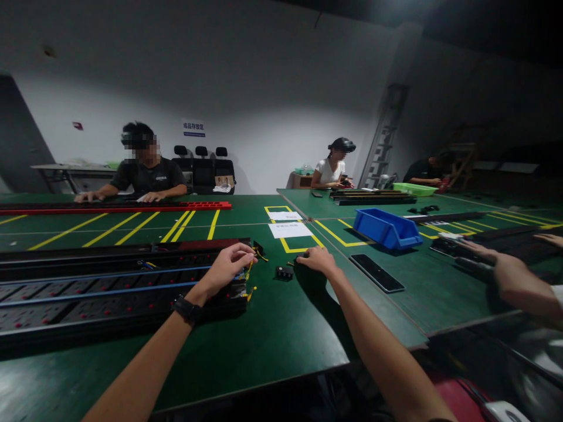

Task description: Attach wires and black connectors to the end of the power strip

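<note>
From my remote seat I have the long black panel (109, 303) nearest on the left, its length running sideways across the bench, its right end beside the left hand (229, 265) — that hand is curled, thumb and fingers close together over the yellow wires (252, 293), though I cannot tell whether it grips one. A dark watch (187, 309) sits on that wrist. Just past the panel's end, in the gap between the hands, I find the small black block (284, 273): it lies to the right of the left hand, and to the left of and slightly nearer me than the right fingertips, with its longer side roughly sideways. The right hand (317, 261) is the closer of the two to it, fingers bent down and narrow by a dark scrap on the table; I cannot tell whether anything is held. Under it all I see a green tabletop (281, 346), smooth and a little shiny, marked with yellow tape (352, 244). Off to the right lie a phone (377, 272) and, beyond it, a blue bin (385, 231); a co-worker's hand (512, 272) works at the far right edge. White sheets (290, 231) lie ahead — then a red rail (189, 207), with a person in a dark shirt (152, 176) behind it, a person in a white top (329, 173) further right, and the pale wall (264, 88) at the back.
</note>
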A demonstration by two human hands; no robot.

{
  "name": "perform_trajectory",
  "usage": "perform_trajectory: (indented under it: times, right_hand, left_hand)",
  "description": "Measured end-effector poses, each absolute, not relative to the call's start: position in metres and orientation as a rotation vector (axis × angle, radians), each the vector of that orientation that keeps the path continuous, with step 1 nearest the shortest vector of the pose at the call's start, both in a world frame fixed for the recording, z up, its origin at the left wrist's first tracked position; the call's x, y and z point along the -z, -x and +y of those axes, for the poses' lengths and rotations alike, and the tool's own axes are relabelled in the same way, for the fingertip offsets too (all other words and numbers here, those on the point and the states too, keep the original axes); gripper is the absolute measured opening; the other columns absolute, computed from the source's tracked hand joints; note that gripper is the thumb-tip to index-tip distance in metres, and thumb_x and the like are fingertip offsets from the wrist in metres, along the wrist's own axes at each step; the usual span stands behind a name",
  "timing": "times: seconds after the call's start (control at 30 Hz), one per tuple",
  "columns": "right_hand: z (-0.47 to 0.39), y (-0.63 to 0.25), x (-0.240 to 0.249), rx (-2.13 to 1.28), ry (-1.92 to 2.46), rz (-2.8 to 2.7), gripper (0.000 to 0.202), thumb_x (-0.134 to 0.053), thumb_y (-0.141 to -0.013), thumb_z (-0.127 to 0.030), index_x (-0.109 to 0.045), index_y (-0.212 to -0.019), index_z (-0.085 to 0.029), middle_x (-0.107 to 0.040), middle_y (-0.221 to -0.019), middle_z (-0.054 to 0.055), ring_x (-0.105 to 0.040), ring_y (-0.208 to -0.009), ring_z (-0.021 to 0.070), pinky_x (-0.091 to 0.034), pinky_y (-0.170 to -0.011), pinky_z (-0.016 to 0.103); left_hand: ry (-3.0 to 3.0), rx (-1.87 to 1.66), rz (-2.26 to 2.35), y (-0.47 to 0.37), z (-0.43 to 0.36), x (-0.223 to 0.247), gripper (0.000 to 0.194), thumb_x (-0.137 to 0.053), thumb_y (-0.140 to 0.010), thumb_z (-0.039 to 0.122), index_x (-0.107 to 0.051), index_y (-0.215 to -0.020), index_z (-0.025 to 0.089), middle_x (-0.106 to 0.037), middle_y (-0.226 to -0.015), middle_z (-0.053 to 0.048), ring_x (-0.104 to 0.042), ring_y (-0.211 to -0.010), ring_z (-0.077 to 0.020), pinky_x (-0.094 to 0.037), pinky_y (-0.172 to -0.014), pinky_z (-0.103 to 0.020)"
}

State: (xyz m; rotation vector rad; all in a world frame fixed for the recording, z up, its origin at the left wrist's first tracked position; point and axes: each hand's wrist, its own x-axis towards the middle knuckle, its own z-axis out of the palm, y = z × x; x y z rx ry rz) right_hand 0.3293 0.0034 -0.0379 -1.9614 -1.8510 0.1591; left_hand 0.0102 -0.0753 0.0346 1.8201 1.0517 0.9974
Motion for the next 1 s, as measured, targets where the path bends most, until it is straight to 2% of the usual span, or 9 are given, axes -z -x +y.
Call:
perform_trajectory:
  times: [0.13, 0.2, 0.27, 0.33, 0.4, 0.5, 0.63, 0.83, 1.0]
  right_hand:
    - [-0.006, -0.321, 0.028, -0.011, 2.036, -1.934, 0.045, -0.067, -0.083, -0.054, -0.076, -0.096, -0.012, -0.068, -0.111, 0.024, -0.058, -0.112, 0.0388, -0.045, -0.086, 0.043]
    - [-0.01, -0.312, 0.02, 0.07, 1.902, -1.919, 0.041, -0.067, -0.085, -0.05, -0.075, -0.102, -0.013, -0.068, -0.111, 0.022, -0.057, -0.113, 0.0357, -0.044, -0.088, 0.041]
    - [-0.016, -0.298, 0.012, 0.034, 1.647, -1.925, 0.035, -0.065, -0.088, -0.046, -0.073, -0.104, -0.015, -0.07, -0.107, 0.016, -0.06, -0.104, 0.0274, -0.045, -0.086, 0.035]
    - [-0.024, -0.278, 0.006, -0.196, 1.317, -1.985, 0.035, -0.056, -0.096, -0.047, -0.072, -0.098, -0.016, -0.071, -0.094, 0.008, -0.061, -0.085, 0.0186, -0.045, -0.076, 0.028]
    - [-0.035, -0.255, 0.002, -0.392, 1.087, -2.041, 0.042, -0.052, -0.097, -0.052, -0.071, -0.089, -0.015, -0.069, -0.081, 0.004, -0.058, -0.072, 0.0149, -0.043, -0.067, 0.025]
    - [-0.05, -0.225, 0.003, -0.527, 0.905, -2.102, 0.046, -0.053, -0.097, -0.056, -0.071, -0.087, -0.015, -0.067, -0.077, 0.001, -0.055, -0.068, 0.0126, -0.039, -0.063, 0.023]
    - [-0.056, -0.209, 0.009, -0.509, 0.872, -2.053, 0.042, -0.056, -0.096, -0.053, -0.07, -0.085, -0.015, -0.067, -0.076, 0.001, -0.054, -0.068, 0.0121, -0.039, -0.063, 0.022]
    - [-0.05, -0.214, 0.014, -0.474, 0.851, -2.089, 0.029, -0.059, -0.095, -0.038, -0.073, -0.085, -0.014, -0.068, -0.076, 0.002, -0.055, -0.068, 0.0118, -0.039, -0.063, 0.022]
    - [-0.046, -0.22, 0.009, -0.46, 0.931, -2.061, 0.027, -0.061, -0.094, -0.035, -0.076, -0.088, -0.013, -0.069, -0.074, 0.002, -0.056, -0.065, 0.0119, -0.038, -0.06, 0.021]
  left_hand:
    - [-1.838, -1.016, 1.019, -0.012, -0.074, -0.032, 0.031, -0.06, -0.086, 0.046, -0.061, -0.099, 0.018, -0.072, -0.092, -0.008, -0.063, -0.079, -0.015, -0.05, -0.072, -0.029]
    - [-1.849, -1.043, 1.016, -0.012, -0.073, -0.03, 0.031, -0.061, -0.087, 0.046, -0.061, -0.098, 0.018, -0.069, -0.087, -0.006, -0.06, -0.075, -0.0135, -0.048, -0.069, -0.028]
    - [-1.85, -1.073, 1.004, -0.013, -0.072, -0.028, 0.031, -0.062, -0.087, 0.047, -0.061, -0.097, 0.017, -0.067, -0.081, -0.004, -0.059, -0.071, -0.0129, -0.048, -0.067, -0.028]
    - [-1.852, -1.094, 0.986, -0.014, -0.071, -0.026, 0.032, -0.063, -0.086, 0.047, -0.062, -0.096, 0.017, -0.066, -0.079, -0.003, -0.058, -0.07, -0.0129, -0.048, -0.067, -0.027]
    - [-1.864, -1.094, 0.975, -0.016, -0.07, -0.025, 0.032, -0.063, -0.086, 0.047, -0.063, -0.095, 0.016, -0.066, -0.079, -0.003, -0.06, -0.07, -0.0135, -0.049, -0.067, -0.027]
    - [-1.895, -1.081, 0.982, -0.017, -0.07, -0.023, 0.033, -0.065, -0.085, 0.047, -0.064, -0.095, 0.016, -0.069, -0.08, -0.003, -0.062, -0.072, -0.0149, -0.05, -0.068, -0.028]
    - [-1.922, -1.105, 0.995, -0.017, -0.068, -0.02, 0.032, -0.066, -0.084, 0.046, -0.068, -0.092, 0.015, -0.073, -0.085, -0.006, -0.066, -0.076, -0.0173, -0.054, -0.072, -0.03]
    - [-1.936, -1.033, 1.065, -0.012, -0.064, -0.016, 0.038, -0.066, -0.084, 0.049, -0.076, -0.093, 0.014, -0.078, -0.086, -0.009, -0.07, -0.077, -0.02, -0.055, -0.072, -0.03]
    - [-2.016, -1.009, 1.049, -0.013, -0.065, -0.018, 0.037, -0.064, -0.086, 0.046, -0.076, -0.105, 0.017, -0.078, -0.101, -0.009, -0.072, -0.093, -0.022, -0.056, -0.085, -0.033]
